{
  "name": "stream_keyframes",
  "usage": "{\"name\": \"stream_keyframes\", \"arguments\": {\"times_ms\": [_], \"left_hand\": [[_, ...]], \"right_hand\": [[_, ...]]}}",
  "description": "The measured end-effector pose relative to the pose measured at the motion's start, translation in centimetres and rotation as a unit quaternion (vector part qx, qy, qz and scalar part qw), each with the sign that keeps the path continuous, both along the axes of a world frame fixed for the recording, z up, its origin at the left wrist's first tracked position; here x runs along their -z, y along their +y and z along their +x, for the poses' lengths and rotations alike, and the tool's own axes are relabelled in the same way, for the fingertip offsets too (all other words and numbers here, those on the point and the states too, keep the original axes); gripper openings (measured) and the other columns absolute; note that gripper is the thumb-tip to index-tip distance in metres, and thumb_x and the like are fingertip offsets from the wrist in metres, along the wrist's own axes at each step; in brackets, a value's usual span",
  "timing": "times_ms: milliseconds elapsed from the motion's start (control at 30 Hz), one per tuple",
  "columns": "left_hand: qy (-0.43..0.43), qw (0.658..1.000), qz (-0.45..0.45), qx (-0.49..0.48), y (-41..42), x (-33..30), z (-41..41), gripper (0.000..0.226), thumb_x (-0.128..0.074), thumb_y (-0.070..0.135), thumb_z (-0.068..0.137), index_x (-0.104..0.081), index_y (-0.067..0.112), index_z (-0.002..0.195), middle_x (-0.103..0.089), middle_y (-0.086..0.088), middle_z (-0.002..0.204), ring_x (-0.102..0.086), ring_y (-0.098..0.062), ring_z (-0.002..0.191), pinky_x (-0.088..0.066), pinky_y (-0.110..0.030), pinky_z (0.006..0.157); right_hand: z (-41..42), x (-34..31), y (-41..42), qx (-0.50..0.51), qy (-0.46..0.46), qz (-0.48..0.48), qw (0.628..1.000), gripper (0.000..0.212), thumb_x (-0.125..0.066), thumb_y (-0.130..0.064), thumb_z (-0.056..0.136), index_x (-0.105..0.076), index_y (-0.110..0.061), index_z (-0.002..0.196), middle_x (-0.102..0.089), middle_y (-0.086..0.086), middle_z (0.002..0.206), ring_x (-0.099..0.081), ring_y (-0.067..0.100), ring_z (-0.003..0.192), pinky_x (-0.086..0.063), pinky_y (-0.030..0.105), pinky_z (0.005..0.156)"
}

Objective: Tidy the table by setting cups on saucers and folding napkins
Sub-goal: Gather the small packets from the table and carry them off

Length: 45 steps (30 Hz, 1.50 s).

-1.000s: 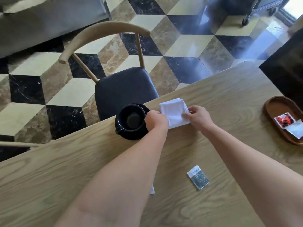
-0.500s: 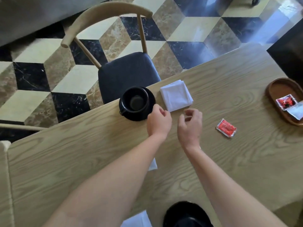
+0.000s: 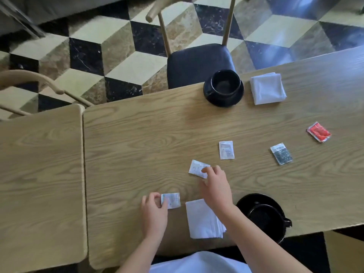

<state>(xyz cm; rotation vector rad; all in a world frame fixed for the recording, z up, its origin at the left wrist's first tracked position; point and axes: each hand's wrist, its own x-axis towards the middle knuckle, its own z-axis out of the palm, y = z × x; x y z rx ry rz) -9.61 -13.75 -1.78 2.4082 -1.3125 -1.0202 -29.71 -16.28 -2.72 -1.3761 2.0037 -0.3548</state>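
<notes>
- Left hand pinches a white sachet at the near edge of the bench.
- Right hand has fingertips down on a second white sachet.
- Near folded napkin lies between the forearms, beside a black cup on its saucer.
- Far cup sits on a saucer, folded napkin just beside it.

no text can be read here. three white sachets on the wooden table carry faint grey print, too small and blurred to make out. a dark sachet has a pale label strip with illegible marks. a red sachet shows no legible lettering.
</notes>
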Motion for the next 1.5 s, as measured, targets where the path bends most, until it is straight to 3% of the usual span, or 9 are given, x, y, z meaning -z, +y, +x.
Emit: {"name": "stream_keyframes", "arguments": {"times_ms": [167, 333, 667, 833, 933, 1067, 1167, 1333, 1500], "left_hand": [[-0.136, 0.915, -0.053, 0.376, -0.8, 0.9, 1.2, 0.027, -0.077, 0.022, 0.079, -0.068, 0.021, 0.104, -0.059, 0.001, 0.101, -0.054, -0.025, 0.095, -0.049, -0.037, 0.08], [-0.152, 0.874, -0.004, 0.462, -3.2, 1.7, 0.3, 0.027, -0.061, 0.02, 0.086, -0.057, 0.024, 0.113, -0.056, 0.005, 0.113, -0.05, -0.023, 0.11, -0.044, -0.035, 0.09], [-0.121, 0.926, 0.05, 0.354, -3.9, 1.6, 0.0, 0.004, -0.058, 0.021, 0.092, -0.061, 0.018, 0.091, -0.056, 0.0, 0.1, -0.054, -0.024, 0.101, -0.04, -0.032, 0.077], [0.028, 0.992, 0.041, 0.12, -5.4, 0.0, -1.6, 0.011, -0.057, 0.013, 0.09, -0.051, 0.018, 0.082, -0.065, -0.004, 0.077, -0.063, -0.032, 0.072, -0.049, -0.04, 0.055], [0.259, 0.958, 0.108, -0.053, -7.2, -1.3, -3.9, 0.01, -0.061, 0.009, 0.092, -0.061, 0.018, 0.088, -0.07, -0.012, 0.091, -0.07, -0.031, 0.075, -0.063, -0.047, 0.065], [0.451, 0.863, 0.195, -0.12, -9.1, -3.1, -7.6, 0.021, -0.052, 0.03, 0.1, -0.068, 0.016, 0.102, -0.076, -0.01, 0.09, -0.074, -0.025, 0.072, -0.06, -0.038, 0.061], [0.481, 0.845, 0.221, -0.074, -10.1, -3.9, -10.0, 0.029, -0.064, 0.04, 0.094, -0.071, 0.013, 0.103, -0.076, -0.01, 0.091, -0.073, -0.023, 0.075, -0.06, -0.04, 0.066], [0.469, 0.857, 0.214, 0.03, -10.6, -4.0, -13.8, 0.017, -0.062, 0.0, 0.091, -0.064, 0.006, 0.107, -0.073, -0.014, 0.101, -0.072, -0.024, 0.082, -0.061, -0.038, 0.07], [0.433, 0.868, 0.242, 0.015, -11.5, -2.6, -18.6, 0.025, -0.064, -0.002, 0.091, -0.068, 0.003, 0.115, -0.074, -0.015, 0.102, -0.072, -0.022, 0.078, -0.06, -0.032, 0.069]], "right_hand": [[-1.4, 0.0, -2.8, -0.117, 0.101, -0.024, 0.988, 0.036, -0.07, -0.027, 0.088, -0.065, -0.01, 0.119, -0.058, 0.009, 0.122, -0.053, 0.033, 0.109, -0.048, 0.042, 0.088], [-1.6, 0.6, -4.0, -0.16, 0.134, 0.033, 0.977, 0.038, -0.063, -0.035, 0.094, -0.056, -0.013, 0.124, -0.054, 0.004, 0.125, -0.048, 0.027, 0.117, -0.048, 0.038, 0.089], [0.1, 0.3, -4.2, -0.036, 0.061, 0.078, 0.994, 0.016, -0.058, -0.021, 0.092, -0.06, -0.011, 0.104, -0.056, 0.005, 0.106, -0.052, 0.027, 0.104, -0.049, 0.039, 0.083], [0.0, -1.6, -3.3, 0.136, -0.142, 0.081, 0.977, 0.012, -0.061, -0.018, 0.088, -0.066, -0.007, 0.086, -0.068, 0.004, 0.082, -0.057, 0.018, 0.075, -0.042, 0.032, 0.063], [-0.1, -3.2, -2.0, 0.231, -0.269, 0.072, 0.932, 0.01, -0.068, -0.019, 0.087, -0.072, -0.01, 0.088, -0.075, 0.006, 0.087, -0.06, 0.013, 0.073, -0.046, 0.03, 0.068], [-0.4, -4.8, -0.6, 0.282, -0.367, 0.068, 0.884, 0.004, -0.075, -0.017, 0.082, -0.074, -0.017, 0.086, -0.075, -0.004, 0.08, -0.066, 0.008, 0.074, -0.049, 0.026, 0.068], [-1.6, -5.2, -0.2, 0.285, -0.338, 0.047, 0.896, 0.005, -0.075, -0.019, 0.082, -0.074, -0.017, 0.086, -0.076, -0.004, 0.08, -0.068, 0.006, 0.075, -0.048, 0.025, 0.069], [-5.3, -4.8, -0.6, 0.288, -0.257, 0.019, 0.922, 0.013, -0.078, -0.027, 0.081, -0.07, -0.017, 0.081, -0.072, -0.007, 0.075, -0.063, 0.001, 0.067, -0.046, 0.02, 0.065], [-12.2, -3.5, -0.9, 0.292, -0.218, 0.047, 0.93, 0.022, -0.083, -0.025, 0.077, -0.069, -0.016, 0.091, -0.073, -0.006, 0.087, -0.066, 0.008, 0.078, -0.046, 0.019, 0.066]]}}
